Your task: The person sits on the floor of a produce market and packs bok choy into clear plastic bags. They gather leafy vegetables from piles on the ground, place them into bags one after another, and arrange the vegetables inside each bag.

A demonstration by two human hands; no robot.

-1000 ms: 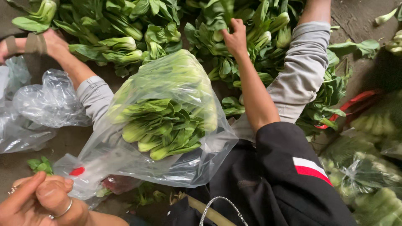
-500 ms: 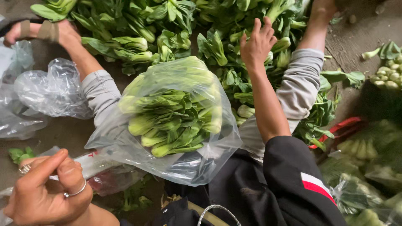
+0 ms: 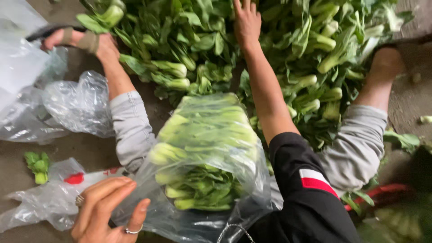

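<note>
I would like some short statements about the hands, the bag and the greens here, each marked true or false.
1. The right hand reaches into the pile of leafy greens. True.
2. The clear plastic bag is empty. False: it holds green leafy vegetables.
3. The left hand touches the bag's lower edge. True.
4. The left hand wears no ring. False: rings show on its fingers.
5. The right sleeve is all white. False: it is black with a red and white patch.
</note>
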